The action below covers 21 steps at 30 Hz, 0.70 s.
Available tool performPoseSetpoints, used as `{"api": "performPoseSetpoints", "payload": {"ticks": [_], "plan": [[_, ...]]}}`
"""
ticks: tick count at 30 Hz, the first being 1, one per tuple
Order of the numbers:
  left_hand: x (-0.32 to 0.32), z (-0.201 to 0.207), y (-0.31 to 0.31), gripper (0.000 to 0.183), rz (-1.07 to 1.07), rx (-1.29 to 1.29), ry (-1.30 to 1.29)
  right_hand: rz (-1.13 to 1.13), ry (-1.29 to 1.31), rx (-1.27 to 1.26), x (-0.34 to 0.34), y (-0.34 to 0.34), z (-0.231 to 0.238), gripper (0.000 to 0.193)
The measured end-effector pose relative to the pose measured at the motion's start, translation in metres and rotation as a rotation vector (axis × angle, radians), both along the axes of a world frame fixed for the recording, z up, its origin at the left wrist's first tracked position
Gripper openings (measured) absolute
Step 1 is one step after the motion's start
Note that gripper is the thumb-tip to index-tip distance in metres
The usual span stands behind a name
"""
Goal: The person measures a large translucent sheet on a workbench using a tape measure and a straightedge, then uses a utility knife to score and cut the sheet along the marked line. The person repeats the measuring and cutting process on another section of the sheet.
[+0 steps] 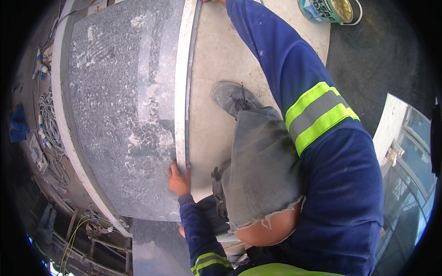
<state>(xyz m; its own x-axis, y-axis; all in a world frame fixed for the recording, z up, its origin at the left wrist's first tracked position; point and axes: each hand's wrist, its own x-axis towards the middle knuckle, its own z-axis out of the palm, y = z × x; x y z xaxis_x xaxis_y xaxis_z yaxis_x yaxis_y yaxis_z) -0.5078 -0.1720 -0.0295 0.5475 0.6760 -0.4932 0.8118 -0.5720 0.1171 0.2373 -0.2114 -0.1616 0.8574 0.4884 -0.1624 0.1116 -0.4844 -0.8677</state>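
Note:
A long, narrow whitish bar [184, 69] lies along the right edge of a rough grey slab [110, 106] that has pale smears on it. At the bar's near end, my left hand [179, 179] is closed, thumb on one side and fingers on the other. My right arm reaches far forward, and a sliver of my right hand [214, 1] shows at the top edge beside the bar's far end. Most of that hand is cut off, so its grip is hidden.
My knee and shoe [235, 97] rest on the beige surface [207, 138] right of the bar. A bucket [324, 10] stands at the far right. Beyond the slab's left rim lie coiled cables [49, 117] and connectors. A glazed panel [410, 170] is at the right.

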Motion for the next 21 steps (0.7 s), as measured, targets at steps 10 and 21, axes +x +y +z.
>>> {"api": "performPoseSetpoints", "payload": {"ticks": [10, 21], "plan": [[0.006, 0.003, 0.001, 0.064, 0.019, -0.015, 0.011, 0.028, 0.191, -0.044, 0.008, 0.003, 0.01, 0.039], [0.031, -0.012, -0.003, 0.064, -0.07, -0.053, -0.045, 0.629, -0.78, -0.572, 0.084, -0.052, -0.025, 0.039]]}}
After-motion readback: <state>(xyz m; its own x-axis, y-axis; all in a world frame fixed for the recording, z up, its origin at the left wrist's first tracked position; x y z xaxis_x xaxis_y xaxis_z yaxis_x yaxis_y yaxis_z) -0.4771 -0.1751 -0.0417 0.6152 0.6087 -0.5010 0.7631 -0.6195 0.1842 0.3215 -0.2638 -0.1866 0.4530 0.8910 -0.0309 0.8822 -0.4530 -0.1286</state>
